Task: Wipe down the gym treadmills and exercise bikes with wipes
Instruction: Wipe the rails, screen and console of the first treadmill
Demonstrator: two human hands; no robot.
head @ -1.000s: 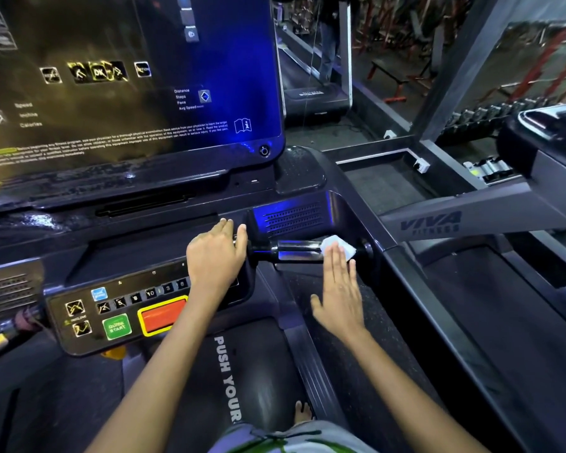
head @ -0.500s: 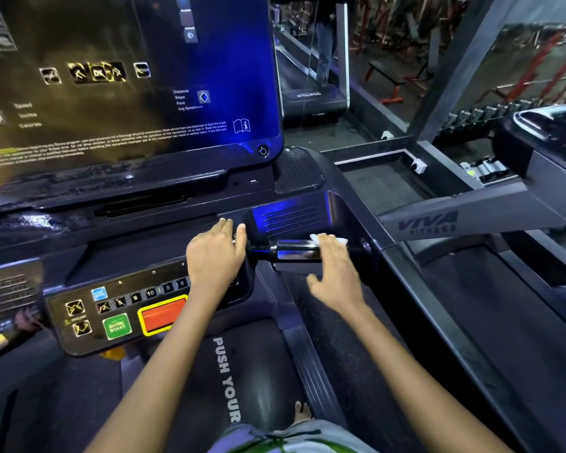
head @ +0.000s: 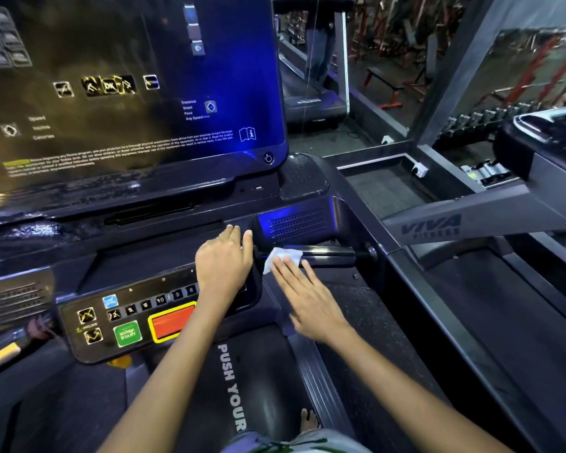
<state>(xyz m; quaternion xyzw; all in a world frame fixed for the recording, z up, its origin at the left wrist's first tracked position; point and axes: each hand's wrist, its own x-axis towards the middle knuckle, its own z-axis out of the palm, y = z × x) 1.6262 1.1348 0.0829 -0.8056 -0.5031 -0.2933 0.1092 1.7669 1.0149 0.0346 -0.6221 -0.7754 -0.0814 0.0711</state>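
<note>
Right hand [head: 311, 302] flat, fingers [head: 288, 269] straight and together, fingertips pressing a white wipe [head: 283, 258] onto the black handlebar [head: 327, 255] at about 1 o'clock from the frame's middle. Wipe crumpled, draped over the bar's inner end, just beside the console's right edge; part of it under the fingertips, the rest showing beyond them toward 11 o'clock. Nothing grasped, only pressed.

Left hand [head: 224, 261] palm down on the right end of the control panel [head: 138, 308], fingers relaxed and released, tips reaching over the panel's upper edge toward 12 o'clock, near the wipe but apart from it. Holding nothing.

Outward from the hands: on the panel at 8 o'clock from the left hand, a red stop button [head: 172, 322] framed in yellow, a green quick-start button [head: 127, 334] just left of it, and a row of small numbered keys above. Blue-lit speaker grille [head: 294, 223] directly at 12 o'clock from the wipe. Large dark touchscreen [head: 128, 93] filling the upper left, wet streaks along its lower edge. Treadmill belt [head: 236, 387] at 6 o'clock, lettered "PUSH YOUR", with a bare foot [head: 307, 420] on it. At 3 o'clock, a grey arm of the neighbouring machine [head: 438, 227] marked "VIVA FITNESS". Dumbbell rack [head: 484, 173] at 2 o'clock, dumbbells lying in it side by side.
</note>
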